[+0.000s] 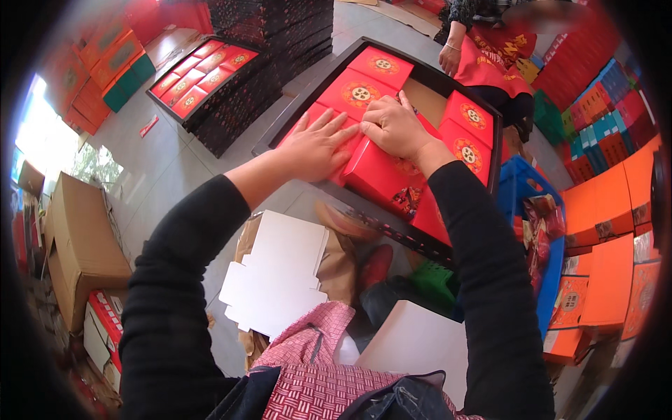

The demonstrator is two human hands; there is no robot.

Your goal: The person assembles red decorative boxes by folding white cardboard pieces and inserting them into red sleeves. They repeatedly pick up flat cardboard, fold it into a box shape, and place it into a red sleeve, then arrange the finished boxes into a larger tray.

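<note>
A large black box tray [498, 150] in front of me holds several small red gift boxes with round gold emblems. My left hand [315, 148] lies flat, fingers stretched, on the red boxes at the tray's left side. With curled fingers my right hand [397, 129] grips the far end of a red box [371, 171] in the middle column. That box sits higher than its neighbours and looks tilted. Beyond the right hand, a bare tan patch of the tray's bottom [425, 98] shows. A red box [467, 115] with its emblem up lies along the right side.
At the far left, a filled tray [203, 73] tops a black stack. A blue crate [535, 182] with red packets stands right, beside orange boxes [603, 280]. Flat white cardboard [276, 273] lies below the tray. Another person's hand [450, 59] is beyond it. A brown carton [84, 245] stands left.
</note>
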